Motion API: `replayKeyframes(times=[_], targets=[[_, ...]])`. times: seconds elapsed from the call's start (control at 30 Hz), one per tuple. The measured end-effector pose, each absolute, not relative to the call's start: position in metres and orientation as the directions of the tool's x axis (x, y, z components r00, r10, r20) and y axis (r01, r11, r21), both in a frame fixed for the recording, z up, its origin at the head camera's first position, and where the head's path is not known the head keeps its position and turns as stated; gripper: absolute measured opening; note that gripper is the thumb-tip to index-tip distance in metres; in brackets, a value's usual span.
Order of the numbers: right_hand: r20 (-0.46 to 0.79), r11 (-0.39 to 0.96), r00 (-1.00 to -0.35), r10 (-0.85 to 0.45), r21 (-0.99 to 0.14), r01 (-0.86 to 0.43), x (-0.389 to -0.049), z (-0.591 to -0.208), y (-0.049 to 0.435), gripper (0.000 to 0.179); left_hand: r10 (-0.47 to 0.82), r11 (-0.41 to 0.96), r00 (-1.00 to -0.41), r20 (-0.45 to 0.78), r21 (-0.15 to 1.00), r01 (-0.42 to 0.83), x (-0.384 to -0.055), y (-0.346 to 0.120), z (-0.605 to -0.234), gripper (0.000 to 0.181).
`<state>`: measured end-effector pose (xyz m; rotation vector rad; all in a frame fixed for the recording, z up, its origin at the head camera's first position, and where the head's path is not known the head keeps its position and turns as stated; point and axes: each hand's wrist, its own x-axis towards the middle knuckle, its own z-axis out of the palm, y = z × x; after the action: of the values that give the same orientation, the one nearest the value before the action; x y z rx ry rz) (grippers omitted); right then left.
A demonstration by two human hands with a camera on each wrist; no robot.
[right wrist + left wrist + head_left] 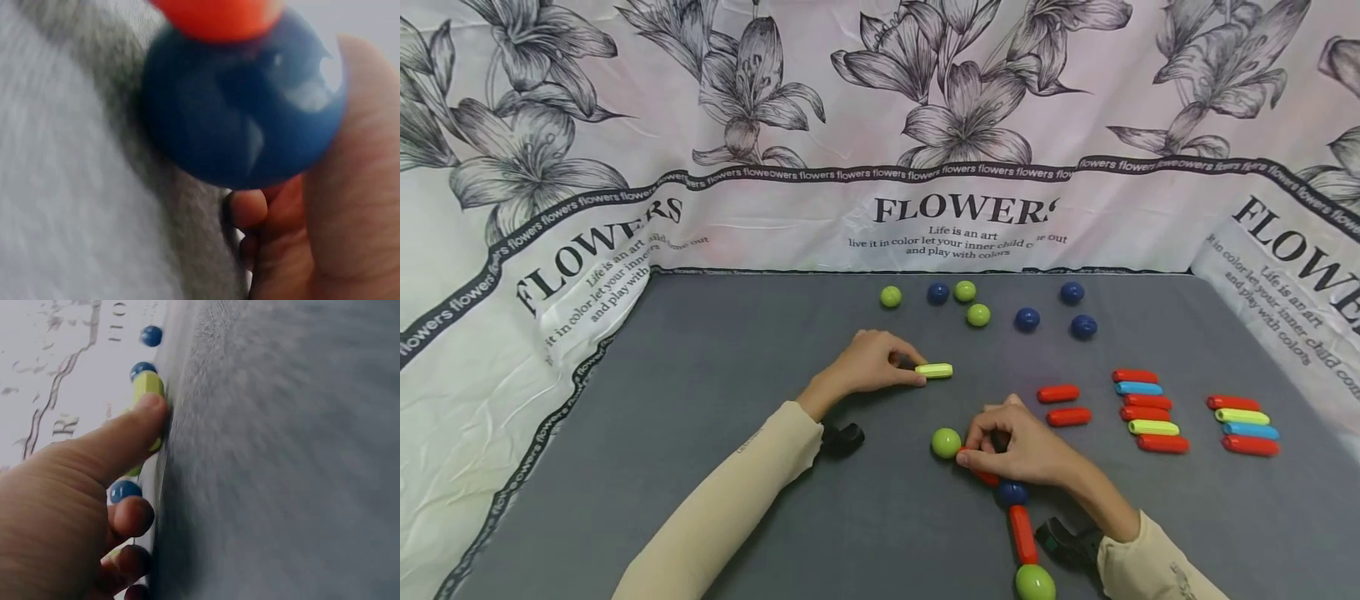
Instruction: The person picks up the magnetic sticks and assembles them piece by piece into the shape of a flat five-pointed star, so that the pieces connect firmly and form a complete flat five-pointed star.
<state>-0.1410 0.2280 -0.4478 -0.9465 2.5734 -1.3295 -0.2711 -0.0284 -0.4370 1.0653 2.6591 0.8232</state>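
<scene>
My left hand (874, 360) pinches a short ridged yellow-green rod (935, 371) just above the grey table; in the left wrist view the thumb lies along this rod (149, 384). Lower right, my right hand (1018, 446) holds a red rod (985, 477) between thumb and fingers, which partly cover it. That rod lies between a green ball (946, 443) and a blue ball (1012, 494). From the blue ball another red rod (1022, 535) runs down to a second green ball (1035, 582). Close up in the right wrist view, the blue ball (244, 106) touches a red rod (219, 15).
Loose green balls (978, 315) and blue balls (1027, 319) lie near the table's back edge. Two red rods (1069, 417) sit right of my right hand. Farther right are two stacked rows of red, blue and yellow rods (1153, 427). Flower-printed cloth (775, 217) borders the table.
</scene>
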Motion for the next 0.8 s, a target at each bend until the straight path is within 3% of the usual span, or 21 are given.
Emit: replayKeyframes(times=[0.17, 0.3, 0.53, 0.8], targets=[[0.218, 0.423, -0.828, -0.516, -0.776, -0.468, -0.144, -0.451, 0.225, 0.021, 0.606, 0.621, -0.784, 0.132, 0.537, 0.571, -0.264, -0.053, -0.443, 0.025], [0.241, 0.421, -0.833, -0.499, -0.772, -0.476, -0.150, -0.452, 0.223, 0.021, 0.568, 0.634, -0.813, 0.127, 0.563, 0.530, -0.258, -0.068, -0.446, 0.022], [0.252, 0.501, -0.865, -0.435, -0.730, -0.465, -0.164, -0.454, 0.217, 0.023, 0.606, 0.602, -0.793, 0.065, 0.614, 0.510, -0.245, -0.081, -0.444, 0.020], [0.256, 0.505, -0.861, -0.439, -0.723, -0.472, -0.170, -0.455, 0.212, 0.018, 0.602, 0.591, -0.790, 0.114, 0.602, 0.537, -0.236, -0.082, -0.449, 0.024]])
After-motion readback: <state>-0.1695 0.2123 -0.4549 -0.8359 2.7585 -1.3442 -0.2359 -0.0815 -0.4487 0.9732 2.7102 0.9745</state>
